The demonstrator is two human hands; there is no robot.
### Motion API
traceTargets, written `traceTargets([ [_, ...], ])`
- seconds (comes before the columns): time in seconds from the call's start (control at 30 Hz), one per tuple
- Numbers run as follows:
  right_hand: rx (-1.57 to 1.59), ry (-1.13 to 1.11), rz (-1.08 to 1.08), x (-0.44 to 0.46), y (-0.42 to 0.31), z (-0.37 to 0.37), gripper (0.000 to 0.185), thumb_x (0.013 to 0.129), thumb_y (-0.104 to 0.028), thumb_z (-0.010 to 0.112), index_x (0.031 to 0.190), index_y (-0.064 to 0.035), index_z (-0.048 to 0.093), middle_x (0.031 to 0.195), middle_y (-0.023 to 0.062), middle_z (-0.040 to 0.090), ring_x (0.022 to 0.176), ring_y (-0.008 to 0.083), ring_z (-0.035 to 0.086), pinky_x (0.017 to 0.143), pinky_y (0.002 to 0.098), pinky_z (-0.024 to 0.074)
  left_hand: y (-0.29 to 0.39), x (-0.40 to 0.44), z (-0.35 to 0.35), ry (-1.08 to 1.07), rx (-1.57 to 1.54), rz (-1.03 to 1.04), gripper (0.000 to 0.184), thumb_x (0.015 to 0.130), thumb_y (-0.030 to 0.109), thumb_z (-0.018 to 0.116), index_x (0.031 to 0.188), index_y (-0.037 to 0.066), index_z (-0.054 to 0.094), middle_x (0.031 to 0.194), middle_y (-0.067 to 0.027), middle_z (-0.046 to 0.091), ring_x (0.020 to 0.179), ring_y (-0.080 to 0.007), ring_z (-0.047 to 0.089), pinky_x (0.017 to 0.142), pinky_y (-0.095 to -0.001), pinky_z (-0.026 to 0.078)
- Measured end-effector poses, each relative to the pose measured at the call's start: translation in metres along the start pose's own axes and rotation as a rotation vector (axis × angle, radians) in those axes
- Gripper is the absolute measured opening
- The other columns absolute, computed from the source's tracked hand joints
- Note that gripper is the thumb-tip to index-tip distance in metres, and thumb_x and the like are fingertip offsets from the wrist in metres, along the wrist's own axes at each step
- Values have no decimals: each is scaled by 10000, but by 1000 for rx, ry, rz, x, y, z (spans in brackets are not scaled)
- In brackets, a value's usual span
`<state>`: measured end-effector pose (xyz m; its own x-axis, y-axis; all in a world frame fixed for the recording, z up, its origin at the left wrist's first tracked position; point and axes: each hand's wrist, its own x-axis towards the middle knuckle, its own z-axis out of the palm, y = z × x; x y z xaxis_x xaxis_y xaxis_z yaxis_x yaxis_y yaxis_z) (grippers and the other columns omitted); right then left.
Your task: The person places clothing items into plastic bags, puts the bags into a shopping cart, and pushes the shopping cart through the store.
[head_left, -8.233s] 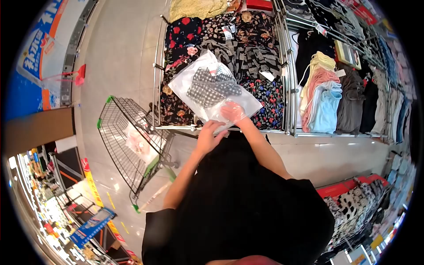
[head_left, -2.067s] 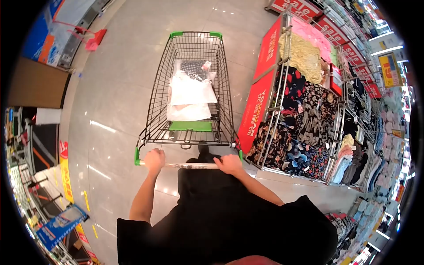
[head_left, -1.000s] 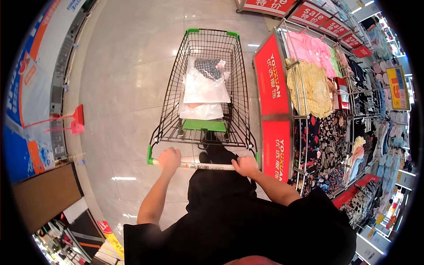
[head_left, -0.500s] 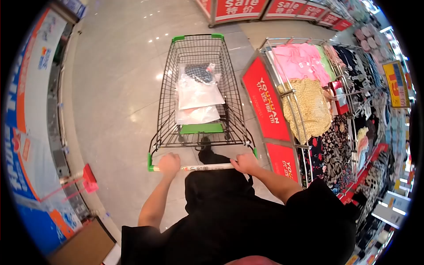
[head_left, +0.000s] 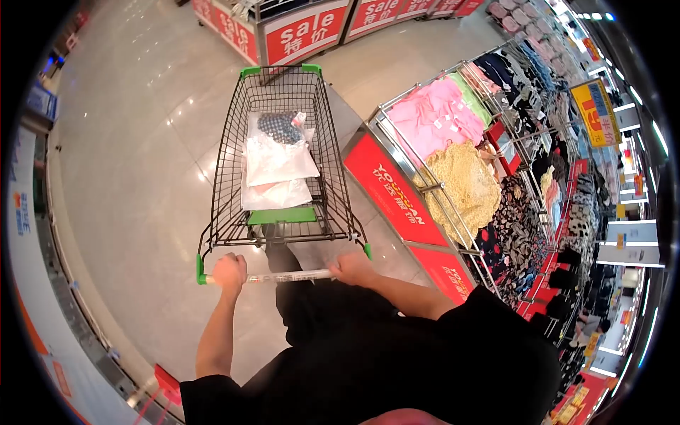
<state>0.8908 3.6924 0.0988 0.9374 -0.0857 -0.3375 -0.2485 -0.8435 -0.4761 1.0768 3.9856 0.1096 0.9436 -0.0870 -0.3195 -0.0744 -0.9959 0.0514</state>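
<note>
In front of my body is a black wire shopping cart (head_left: 327,127) with green corner pieces. Its pale handle bar (head_left: 290,276) runs crosswise at waist height. My left hand (head_left: 230,272) is wrapped round the bar near its left end. Toward the right end, my right hand (head_left: 352,269) is closed on the same bar. Inside the cart lie white plastic packages (head_left: 280,161), and on top sits a dark checked item (head_left: 278,127) in clear wrapping. A green flap (head_left: 282,215) is at the cart's near end.
To the right stands a metal-framed clothing bin (head_left: 397,188) with red panels, holding a pink garment pile (head_left: 435,117) and yellow fabric (head_left: 460,188). Red sale panels (head_left: 306,34) line the display ahead. A shop counter (head_left: 32,234) runs along the left. A red stool-like object (head_left: 168,384) is at lower left.
The cart and both hands have shifted left in view, and the cart now points more toward the sale display. The clothing bin appears tilted and closer to the cart. Both hands keep their grip.
</note>
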Motion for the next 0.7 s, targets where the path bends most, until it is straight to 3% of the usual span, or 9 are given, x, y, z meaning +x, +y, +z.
traceTargets([
  [0.1, 45, 0, 89, 32, -23, -10, 482, 889, -434, 517, 659, -26, 634, 638, 210, 620, 615, 406, 617, 608, 508, 489, -4, 54, -22, -9, 30, 62, 312, 842, 294, 524, 733, 52, 688, 738, -191, 673, 695, -376, 661, 645, -471, 528],
  [0.3, 101, 273, 141, 117, -57, -48, 483, 883, -438, 531, 645, -30, 631, 629, 209, 620, 606, 401, 618, 600, 504, 489, 28, 184, -75, -37, 68, 221, 306, 841, 287, 529, 735, 47, 687, 742, -198, 673, 690, -378, 660, 646, -474, 528],
  [0.37, 137, 135, 245, 136, -64, -57, 483, 878, -439, 533, 646, -28, 636, 621, 208, 617, 602, 398, 618, 603, 502, 491, 33, 211, -100, -56, 87, 253, 304, 840, 285, 529, 734, 47, 688, 743, -201, 673, 687, -380, 659, 647, -477, 527],
  [0.7, 172, 145, 421, 269, -37, -137, 495, 876, -441, 519, 647, -20, 642, 613, 211, 614, 592, 397, 616, 609, 498, 494, 150, 387, -153, -103, 130, 397, 312, 829, 280, 525, 745, 32, 696, 774, -226, 669, 711, -391, 661, 659, -484, 528],
])
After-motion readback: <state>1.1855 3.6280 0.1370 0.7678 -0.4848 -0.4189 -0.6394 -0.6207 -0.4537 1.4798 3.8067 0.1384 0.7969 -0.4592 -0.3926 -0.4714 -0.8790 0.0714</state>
